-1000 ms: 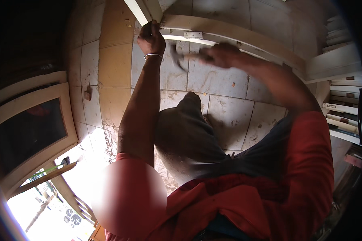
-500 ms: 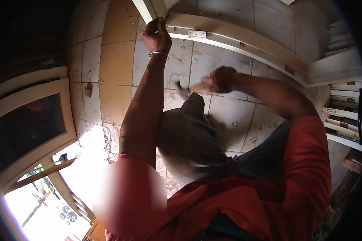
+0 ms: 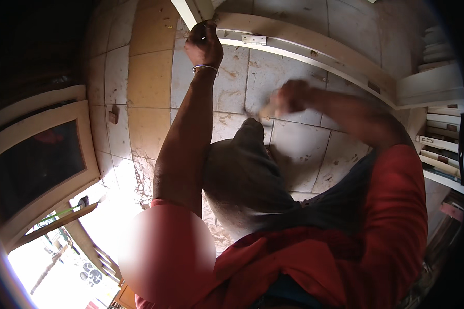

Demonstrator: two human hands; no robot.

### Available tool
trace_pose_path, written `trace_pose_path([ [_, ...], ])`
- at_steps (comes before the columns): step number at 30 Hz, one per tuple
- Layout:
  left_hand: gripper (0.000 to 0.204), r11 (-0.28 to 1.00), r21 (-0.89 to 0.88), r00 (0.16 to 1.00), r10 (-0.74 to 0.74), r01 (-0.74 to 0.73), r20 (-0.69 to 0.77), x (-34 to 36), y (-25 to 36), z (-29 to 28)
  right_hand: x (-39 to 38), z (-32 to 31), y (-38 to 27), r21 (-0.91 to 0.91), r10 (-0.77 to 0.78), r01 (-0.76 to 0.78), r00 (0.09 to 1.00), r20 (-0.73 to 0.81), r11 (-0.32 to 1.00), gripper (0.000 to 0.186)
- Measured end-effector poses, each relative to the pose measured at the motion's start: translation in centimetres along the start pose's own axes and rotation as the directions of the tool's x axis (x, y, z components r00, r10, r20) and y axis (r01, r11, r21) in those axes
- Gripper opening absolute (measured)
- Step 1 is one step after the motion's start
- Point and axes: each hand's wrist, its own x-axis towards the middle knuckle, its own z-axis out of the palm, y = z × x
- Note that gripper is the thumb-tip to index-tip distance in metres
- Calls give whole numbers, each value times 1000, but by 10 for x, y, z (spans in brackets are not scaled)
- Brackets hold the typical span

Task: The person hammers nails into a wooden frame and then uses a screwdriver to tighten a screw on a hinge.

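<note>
My right hand is closed round the handle of a hammer, smeared by motion over the floor tiles. The hammer's head is too blurred to make out well, just above my knee. Stretched out ahead, my left hand has its fingers curled at the corner where pieces of a cream wooden frame meet. Whatever those fingers pinch, if anything, is too small to name. A pale metal hinge is fixed on the frame's near edge, right of my left hand.
A wooden cabinet door with a dark panel stands at the left. On the tiles lies a small brown block. Stacked cream wooden pieces line the right side. Bright daylight enters at the lower left.
My right hand and the hammer have shifted slightly right and up, with more blur. My left hand remains at the frame's corner.
</note>
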Motion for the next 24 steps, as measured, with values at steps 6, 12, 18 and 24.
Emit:
trace_pose_path([
  [6,36,995,-80,993,-74,67,-90,-1,2,-4,4,2,12,227,350,-322,932,-97,919,60],
  [12,35,996,-85,999,-30,28,-29,3,-3,-2,-13,-6,6,-295,245,-239,969,-17,925,47],
  [18,30,993,-103,996,-63,57,-59,8,-10,0,-11,-81,79,319,557,-458,643,-525,830,52],
  [24,31,975,93,945,169,-202,279,-3,-19,45,-33,41,-13,-190,195,-159,962,190,969,57],
])
